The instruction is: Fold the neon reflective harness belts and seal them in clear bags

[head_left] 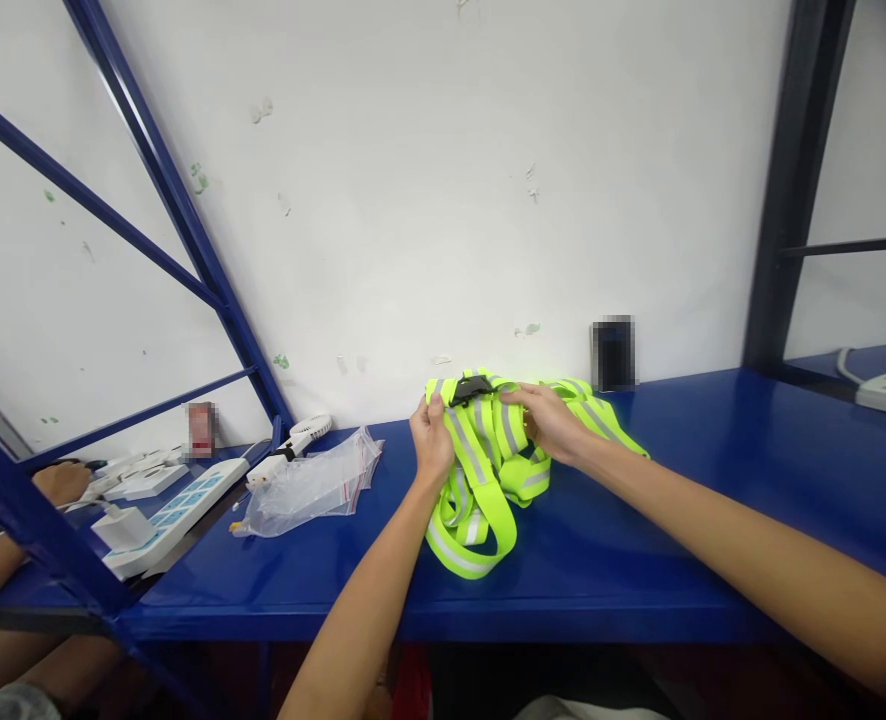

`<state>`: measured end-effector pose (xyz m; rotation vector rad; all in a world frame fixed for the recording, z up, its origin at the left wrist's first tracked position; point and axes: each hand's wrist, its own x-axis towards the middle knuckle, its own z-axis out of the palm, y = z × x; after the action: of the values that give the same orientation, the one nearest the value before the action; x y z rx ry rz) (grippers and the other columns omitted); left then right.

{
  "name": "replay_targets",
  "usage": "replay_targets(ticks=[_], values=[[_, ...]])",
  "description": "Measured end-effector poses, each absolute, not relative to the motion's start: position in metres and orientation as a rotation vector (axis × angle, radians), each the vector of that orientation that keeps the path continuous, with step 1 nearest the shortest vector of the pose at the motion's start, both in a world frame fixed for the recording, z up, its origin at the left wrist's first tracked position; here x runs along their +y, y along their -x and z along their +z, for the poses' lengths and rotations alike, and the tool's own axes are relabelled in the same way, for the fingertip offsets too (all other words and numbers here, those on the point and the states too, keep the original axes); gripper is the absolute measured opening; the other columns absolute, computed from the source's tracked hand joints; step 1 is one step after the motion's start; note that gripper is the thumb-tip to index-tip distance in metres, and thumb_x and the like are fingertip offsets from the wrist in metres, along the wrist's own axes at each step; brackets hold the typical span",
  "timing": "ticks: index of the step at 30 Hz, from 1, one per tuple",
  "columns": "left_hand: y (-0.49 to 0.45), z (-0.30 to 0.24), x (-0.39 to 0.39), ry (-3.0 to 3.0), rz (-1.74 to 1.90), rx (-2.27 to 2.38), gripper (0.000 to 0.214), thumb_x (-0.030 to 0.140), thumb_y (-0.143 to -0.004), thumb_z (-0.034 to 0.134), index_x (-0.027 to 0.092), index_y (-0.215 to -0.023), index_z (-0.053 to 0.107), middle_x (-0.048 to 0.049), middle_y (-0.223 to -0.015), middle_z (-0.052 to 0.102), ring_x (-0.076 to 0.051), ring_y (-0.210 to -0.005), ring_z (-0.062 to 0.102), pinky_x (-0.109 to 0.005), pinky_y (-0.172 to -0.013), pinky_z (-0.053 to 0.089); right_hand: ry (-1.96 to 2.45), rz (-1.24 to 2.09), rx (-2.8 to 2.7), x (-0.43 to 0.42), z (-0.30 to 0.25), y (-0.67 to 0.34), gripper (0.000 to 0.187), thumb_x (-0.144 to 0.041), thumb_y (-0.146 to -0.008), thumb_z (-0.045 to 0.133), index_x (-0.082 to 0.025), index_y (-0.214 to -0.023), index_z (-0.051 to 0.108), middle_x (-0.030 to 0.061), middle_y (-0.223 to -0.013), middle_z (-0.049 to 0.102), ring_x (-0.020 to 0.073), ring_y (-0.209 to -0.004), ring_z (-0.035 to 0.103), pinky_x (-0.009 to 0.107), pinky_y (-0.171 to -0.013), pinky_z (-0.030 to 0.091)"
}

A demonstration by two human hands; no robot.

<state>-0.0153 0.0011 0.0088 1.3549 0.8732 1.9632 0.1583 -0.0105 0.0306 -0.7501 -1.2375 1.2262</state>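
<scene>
A tangle of neon yellow-green reflective straps (480,470) with silver stripes rests on the blue tabletop, one loop hanging toward the front. My left hand (433,440) grips the strap at the left of a black plastic buckle (473,388), thumb on top. On the other side of the buckle, my right hand (548,422) pinches the strap between thumb and fingers. Its lower fingers are partly hidden behind the webbing. More strap trails off to the right behind my right hand.
Clear zip bags (315,490) lie left of the straps, near a white handheld fan (297,445). A power strip (180,515) with a white plug crosses below the blue rack frame (180,200). Another person's hand (62,483) is at far left. A blurred dark object (614,355) leans on the wall.
</scene>
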Motion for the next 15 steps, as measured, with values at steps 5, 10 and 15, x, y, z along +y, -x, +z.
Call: replay_targets(ticks=[5, 10, 15], values=[[0.01, 0.016, 0.0, -1.182, 1.729, 0.719, 0.055, 0.067, -0.077, 0.059, 0.013, -0.083, 0.065, -0.0024, -0.064, 0.064, -0.02, -0.069, 0.065, -0.029, -0.068, 0.049, 0.75, 1.234, -1.244, -0.011, 0.034, -0.161, 0.034, -0.029, -0.069, 0.068, -0.027, -0.102, 0.058, -0.0022, -0.072, 0.065, 0.0159, -0.056, 0.059, 0.024, -0.044, 0.036], [0.013, 0.019, -0.001, -1.178, 1.593, 0.491, 0.057, 0.06, -0.068, 0.073, 0.017, -0.103, 0.06, -0.0066, -0.09, 0.071, -0.024, -0.09, 0.069, -0.033, -0.08, 0.052, 0.71, 1.099, -1.331, -0.01, 0.037, -0.165, 0.022, -0.037, -0.078, 0.063, -0.027, -0.098, 0.061, -0.0049, -0.066, 0.06, 0.016, -0.054, 0.057, 0.03, -0.058, 0.045], [0.021, 0.019, -0.006, -1.323, 1.39, 0.457, 0.069, 0.041, -0.061, 0.084, 0.024, -0.122, 0.054, -0.0053, -0.101, 0.071, -0.026, -0.093, 0.069, -0.036, -0.084, 0.054, 0.714, 0.878, -1.362, -0.005, 0.037, -0.167, 0.031, -0.044, -0.08, 0.064, -0.023, -0.061, 0.053, -0.0028, -0.059, 0.054, 0.0156, -0.06, 0.053, 0.028, -0.063, 0.043]])
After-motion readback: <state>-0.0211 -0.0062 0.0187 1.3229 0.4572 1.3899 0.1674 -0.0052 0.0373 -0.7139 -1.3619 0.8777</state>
